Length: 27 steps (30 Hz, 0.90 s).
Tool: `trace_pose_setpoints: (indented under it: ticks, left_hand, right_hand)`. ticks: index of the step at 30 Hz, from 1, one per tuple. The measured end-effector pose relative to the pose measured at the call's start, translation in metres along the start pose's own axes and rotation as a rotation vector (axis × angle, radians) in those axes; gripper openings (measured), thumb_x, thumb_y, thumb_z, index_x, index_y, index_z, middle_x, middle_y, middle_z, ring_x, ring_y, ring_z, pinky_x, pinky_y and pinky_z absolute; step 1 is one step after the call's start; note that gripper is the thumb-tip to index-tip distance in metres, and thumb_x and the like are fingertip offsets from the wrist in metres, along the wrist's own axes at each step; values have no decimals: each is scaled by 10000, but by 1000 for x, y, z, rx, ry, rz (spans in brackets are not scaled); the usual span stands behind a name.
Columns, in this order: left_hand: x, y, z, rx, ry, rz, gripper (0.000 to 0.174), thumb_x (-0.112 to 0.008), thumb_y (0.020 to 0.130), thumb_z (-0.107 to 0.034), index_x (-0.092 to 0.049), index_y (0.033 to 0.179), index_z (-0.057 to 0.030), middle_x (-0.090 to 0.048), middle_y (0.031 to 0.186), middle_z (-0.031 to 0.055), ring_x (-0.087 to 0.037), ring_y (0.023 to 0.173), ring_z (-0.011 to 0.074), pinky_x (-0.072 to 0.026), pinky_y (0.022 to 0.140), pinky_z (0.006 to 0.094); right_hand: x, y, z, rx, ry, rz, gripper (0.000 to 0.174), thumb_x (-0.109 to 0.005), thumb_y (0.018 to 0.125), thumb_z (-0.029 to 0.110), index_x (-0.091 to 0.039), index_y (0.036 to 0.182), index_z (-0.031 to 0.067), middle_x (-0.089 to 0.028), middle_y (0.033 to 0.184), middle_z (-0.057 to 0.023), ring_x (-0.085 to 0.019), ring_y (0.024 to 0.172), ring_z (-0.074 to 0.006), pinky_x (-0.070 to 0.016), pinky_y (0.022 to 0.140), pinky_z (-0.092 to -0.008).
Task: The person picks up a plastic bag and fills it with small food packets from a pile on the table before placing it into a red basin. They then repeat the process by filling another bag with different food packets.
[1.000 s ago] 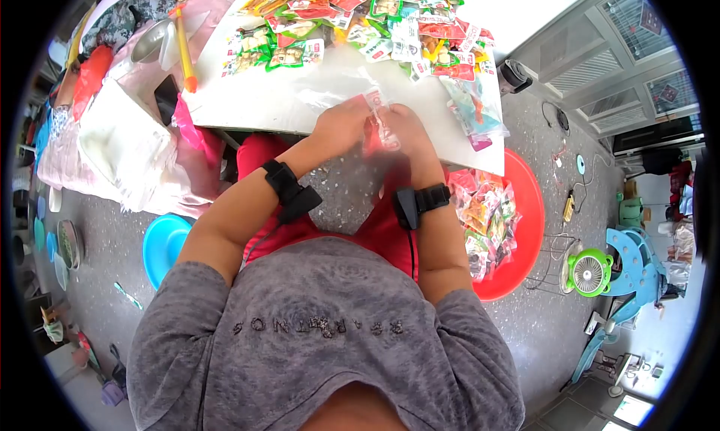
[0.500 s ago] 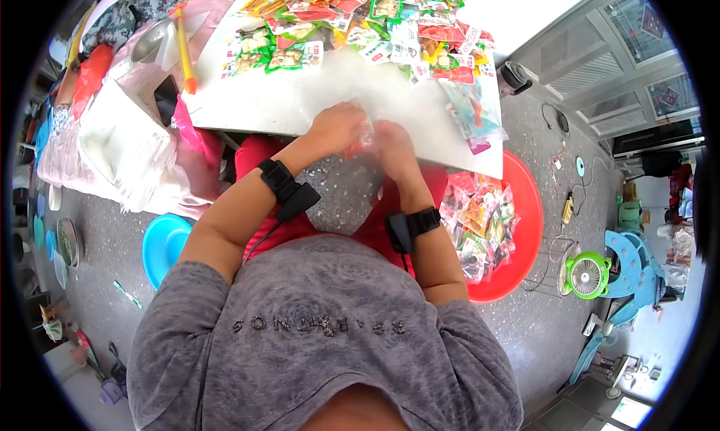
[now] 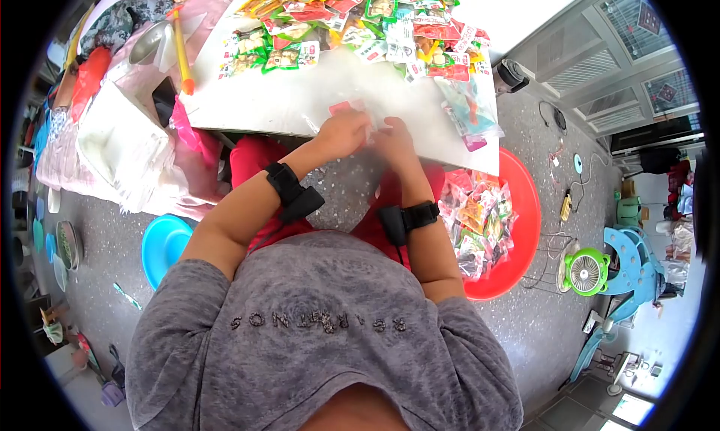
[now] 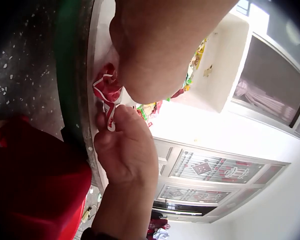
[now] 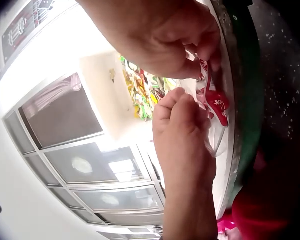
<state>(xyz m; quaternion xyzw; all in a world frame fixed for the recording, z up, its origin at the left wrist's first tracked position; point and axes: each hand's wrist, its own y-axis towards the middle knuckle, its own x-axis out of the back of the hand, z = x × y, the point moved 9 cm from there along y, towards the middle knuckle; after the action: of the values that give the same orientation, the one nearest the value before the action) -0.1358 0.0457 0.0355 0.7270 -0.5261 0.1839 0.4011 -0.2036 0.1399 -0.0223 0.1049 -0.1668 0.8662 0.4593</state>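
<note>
Close together over the table's near edge, both hands hold a small red and white plastic packet. The left hand pinches it, thumb against curled fingers, seen low in the right wrist view. My right hand, blurred in the head view, pinches a printed strip of the packet between thumb and fingers in the left wrist view. Clear plastic shows below the red part in the right wrist view. Beyond the hands, many colourful food packets lie heaped on the white table.
A red tub holding packets stands on the floor at the right, a blue basin at the left. A clear bag lies at the table's right edge. White cloth or plastic and a pink bag are at the left.
The red packet, earlier hanging between the hands, now shows partly beyond the left hand. My right hand has shifted slightly toward the body and its fingers are posed differently.
</note>
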Motion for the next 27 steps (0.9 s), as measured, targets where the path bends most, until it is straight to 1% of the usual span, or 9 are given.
trace_pose_setpoints:
  ticks: [5,11,14,17,20,22,24,26,27]
  left_hand:
    - [4,-4,1,13,129,-15,117,-469,737,-123,-520,815,-52,-528,742,118,-514,728,289,-418,621,372]
    - [7,-13,5,-11,105,-66,87,-485,724,-103,-514,787,-51,-517,775,110,-505,761,283,-419,637,370]
    - [8,-12,1,-20,133,-57,75,-493,705,-89,-507,768,-52,-511,795,107,-504,774,282,-421,647,365]
    - [14,-10,-14,-120,191,-53,91,-499,682,-84,-505,768,-56,-503,804,109,-504,773,284,-421,649,363]
    - [10,-7,-15,-103,223,10,131,-496,665,-78,-514,794,-63,-492,797,111,-500,760,288,-421,641,363]
    - [7,-6,-12,-90,218,31,161,-492,662,-76,-523,820,-68,-488,782,111,-496,749,289,-420,636,365]
    - [7,-6,-13,-91,169,-10,199,-485,666,-74,-532,859,-75,-485,768,111,-492,743,289,-419,633,366]
    - [8,-5,-13,-82,147,-34,232,-482,667,-74,-538,892,-80,-483,759,113,-489,742,288,-418,634,366]
    - [7,-6,-13,-71,147,-37,246,-483,666,-75,-538,905,-82,-484,758,115,-488,746,288,-417,636,367]
  right_hand:
    - [4,-9,3,-18,-63,8,490,-565,664,91,-360,1072,-84,-555,794,-151,-554,598,-175,-449,524,-271]
    - [-21,-18,-12,-101,196,297,320,-547,666,58,-446,952,-45,-530,674,-83,-493,498,-127,-388,413,-243]
    - [-19,-16,-11,-93,25,317,232,-528,671,24,-471,891,-23,-530,678,-72,-498,507,-133,-399,426,-246]
    - [1,-15,0,-63,286,15,191,-503,683,5,-483,872,-15,-531,694,-70,-504,517,-143,-406,430,-254]
    - [8,-12,11,15,205,-154,177,-476,705,-8,-475,881,-25,-529,706,-76,-519,576,-153,-419,463,-249]
    - [-1,-5,14,335,261,-179,60,-479,697,66,-514,700,17,-533,635,-73,-523,584,-194,-419,515,-305]
    - [-9,-13,32,548,-21,-169,126,-478,693,116,-545,617,41,-542,616,-75,-525,625,-230,-419,573,-343]
    - [-27,-23,43,634,-639,-123,147,-472,691,141,-569,631,47,-558,649,-80,-524,700,-262,-418,637,-361]
    - [-32,-23,44,587,-699,-47,125,-468,722,130,-542,731,29,-553,717,-87,-524,722,-241,-421,654,-338]
